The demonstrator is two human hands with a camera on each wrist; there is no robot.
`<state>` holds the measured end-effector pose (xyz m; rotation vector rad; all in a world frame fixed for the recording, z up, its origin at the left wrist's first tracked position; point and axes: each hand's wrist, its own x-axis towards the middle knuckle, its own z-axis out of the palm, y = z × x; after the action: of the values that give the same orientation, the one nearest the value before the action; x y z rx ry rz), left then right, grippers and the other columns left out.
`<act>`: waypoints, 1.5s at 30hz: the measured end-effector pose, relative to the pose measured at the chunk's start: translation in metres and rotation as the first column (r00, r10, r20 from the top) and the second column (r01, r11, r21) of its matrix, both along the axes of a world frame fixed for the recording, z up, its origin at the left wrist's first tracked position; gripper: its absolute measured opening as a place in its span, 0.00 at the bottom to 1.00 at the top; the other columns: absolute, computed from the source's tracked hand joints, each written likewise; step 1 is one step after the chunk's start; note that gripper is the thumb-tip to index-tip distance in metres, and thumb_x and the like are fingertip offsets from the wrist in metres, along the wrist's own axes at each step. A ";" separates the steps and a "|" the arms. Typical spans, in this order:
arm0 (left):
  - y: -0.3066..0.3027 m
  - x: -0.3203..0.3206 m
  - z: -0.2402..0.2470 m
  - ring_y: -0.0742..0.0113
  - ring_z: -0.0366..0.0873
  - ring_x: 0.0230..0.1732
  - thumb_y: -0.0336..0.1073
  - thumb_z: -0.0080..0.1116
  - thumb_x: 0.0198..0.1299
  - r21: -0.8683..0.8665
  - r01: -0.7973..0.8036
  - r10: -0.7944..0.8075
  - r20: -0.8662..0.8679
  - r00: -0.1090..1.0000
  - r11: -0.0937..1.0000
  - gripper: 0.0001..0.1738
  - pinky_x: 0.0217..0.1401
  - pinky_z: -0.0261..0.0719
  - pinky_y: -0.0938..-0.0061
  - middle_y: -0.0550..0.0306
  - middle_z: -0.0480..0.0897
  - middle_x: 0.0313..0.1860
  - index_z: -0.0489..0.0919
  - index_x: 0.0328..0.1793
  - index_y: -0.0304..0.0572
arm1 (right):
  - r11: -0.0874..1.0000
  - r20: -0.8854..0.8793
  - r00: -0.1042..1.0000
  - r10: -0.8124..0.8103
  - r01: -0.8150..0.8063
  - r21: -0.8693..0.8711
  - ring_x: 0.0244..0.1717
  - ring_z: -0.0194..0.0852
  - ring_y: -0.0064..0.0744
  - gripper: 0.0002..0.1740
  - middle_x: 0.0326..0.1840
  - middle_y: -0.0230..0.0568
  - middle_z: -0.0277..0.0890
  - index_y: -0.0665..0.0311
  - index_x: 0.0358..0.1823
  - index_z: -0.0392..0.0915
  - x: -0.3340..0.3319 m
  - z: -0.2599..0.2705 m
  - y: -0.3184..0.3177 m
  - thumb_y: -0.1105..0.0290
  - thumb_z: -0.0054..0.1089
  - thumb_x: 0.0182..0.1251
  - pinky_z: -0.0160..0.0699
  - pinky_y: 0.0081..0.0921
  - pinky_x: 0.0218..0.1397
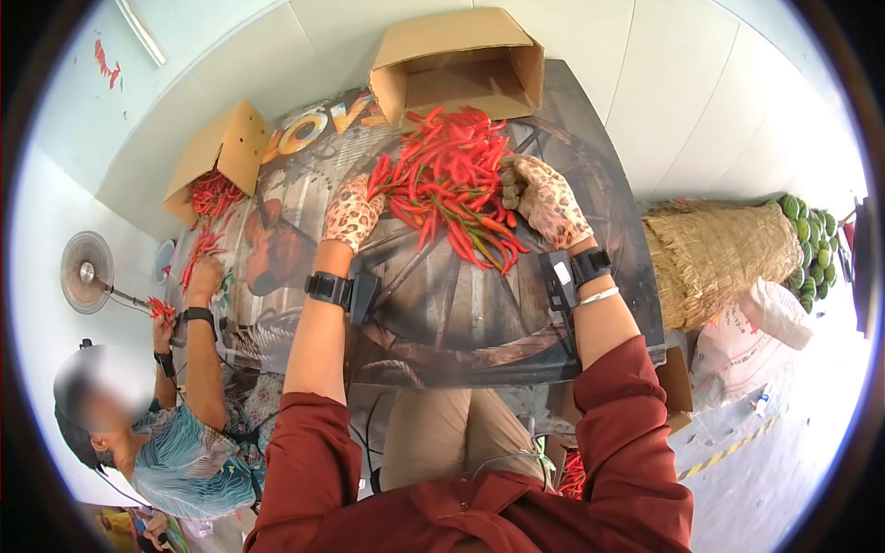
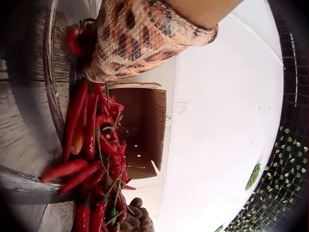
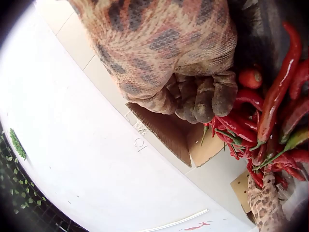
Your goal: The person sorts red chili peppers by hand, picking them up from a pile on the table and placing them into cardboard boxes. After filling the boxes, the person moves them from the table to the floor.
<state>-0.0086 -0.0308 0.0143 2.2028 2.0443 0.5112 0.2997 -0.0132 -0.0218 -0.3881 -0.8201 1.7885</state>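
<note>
A heap of red chili peppers [image 1: 452, 161], a few orange or green, lies on the printed tabletop. My left hand [image 1: 353, 214], in a leopard-print glove, holds red chilies at the heap's left edge. One red chili [image 2: 79, 41] shows beside that glove in the left wrist view, where the fingers are hidden. At the heap's right edge is my right hand [image 1: 546, 195] in a matching glove. Its dark-tipped fingers [image 3: 203, 99] are curled in the right wrist view, close to the chilies, with nothing visible in them.
Behind the heap a cardboard box [image 1: 461, 46] lies on its side, opening toward me. Another box [image 1: 226, 147] with chilies stands at the left, where another person [image 1: 189, 452] handles chilies. A straw-covered pile [image 1: 724, 253] and a white sack [image 1: 742, 355] are beyond the table's right edge.
</note>
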 end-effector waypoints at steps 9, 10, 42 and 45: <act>-0.032 0.006 -0.019 0.43 0.70 0.63 0.50 0.56 0.60 0.099 -0.083 0.089 -0.058 0.994 0.992 0.35 0.66 0.67 0.61 0.34 0.74 0.61 0.68 0.68 0.33 | 1.000 0.043 0.999 -0.007 0.006 0.018 0.32 0.67 0.25 0.14 0.34 0.35 0.71 0.72 0.50 0.73 -0.001 0.003 -0.003 0.67 0.49 0.73 0.72 0.24 0.36; -0.033 0.008 -0.019 0.42 0.68 0.64 0.50 0.56 0.60 0.097 -0.091 0.094 -0.026 0.995 0.991 0.38 0.68 0.65 0.60 0.34 0.73 0.62 0.64 0.71 0.35 | 1.000 0.045 0.999 -0.004 0.003 0.023 0.32 0.67 0.25 0.14 0.34 0.35 0.71 0.72 0.50 0.73 -0.001 0.003 -0.004 0.67 0.49 0.73 0.72 0.24 0.36; -0.015 -0.052 -0.023 0.66 0.78 0.38 0.35 0.60 0.54 0.074 -0.049 -0.023 0.744 0.668 0.996 0.27 0.44 0.76 0.74 0.51 0.83 0.40 0.73 0.61 0.34 | 0.995 0.105 0.990 -0.091 0.093 -0.019 0.27 0.70 0.27 0.13 0.31 0.37 0.73 0.71 0.51 0.73 -0.006 0.012 -0.009 0.71 0.47 0.72 0.75 0.24 0.33; -0.013 -0.044 -0.004 0.67 0.78 0.39 0.34 0.59 0.54 0.062 -0.178 0.100 0.632 0.769 0.982 0.27 0.46 0.75 0.74 0.51 0.82 0.41 0.73 0.61 0.33 | 0.995 0.110 0.990 -0.093 0.095 -0.013 0.27 0.71 0.27 0.13 0.31 0.37 0.73 0.71 0.51 0.73 -0.006 0.012 -0.011 0.70 0.47 0.72 0.76 0.24 0.33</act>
<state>-0.0525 -0.0437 0.0104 1.5977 1.8249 1.2223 0.2938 -0.0244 -0.0095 -0.5320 -0.8491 1.6999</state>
